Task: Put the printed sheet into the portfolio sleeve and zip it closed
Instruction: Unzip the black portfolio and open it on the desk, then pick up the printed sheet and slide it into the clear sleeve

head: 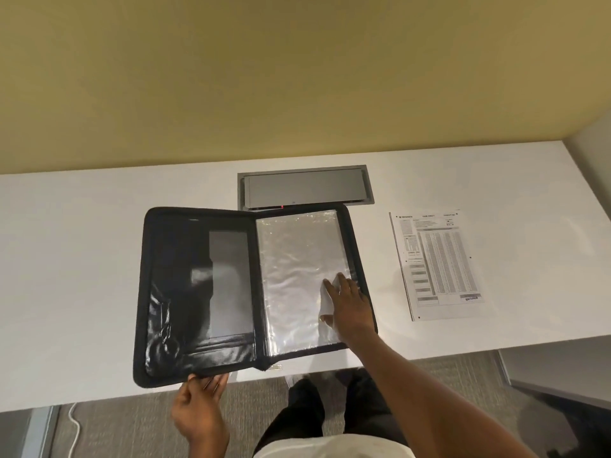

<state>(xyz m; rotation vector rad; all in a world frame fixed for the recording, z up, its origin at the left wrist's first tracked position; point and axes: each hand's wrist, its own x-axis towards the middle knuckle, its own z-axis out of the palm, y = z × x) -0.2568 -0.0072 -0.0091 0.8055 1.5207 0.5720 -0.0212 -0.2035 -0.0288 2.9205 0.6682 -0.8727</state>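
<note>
A black zip portfolio (198, 285) lies open on the white desk (72, 259). Its right half holds clear plastic sleeves (291, 272); its left half shows dark pockets. The printed sheet (436, 262) lies flat on the desk to the right of the portfolio, apart from it. My right hand (347, 305) rests on the sleeves near their right edge, fingers spread, with a sleeve edge lifted against the fingers. My left hand (198, 404) pinches the portfolio's near edge at the left half. A metal zip pull (276, 367) sticks out at the near end of the spine.
A grey cable hatch (304, 188) is set into the desk just behind the portfolio. A yellow wall rises at the back. The desk's near edge runs below the portfolio, with carpet, my legs and a white cable (74, 424) on the floor.
</note>
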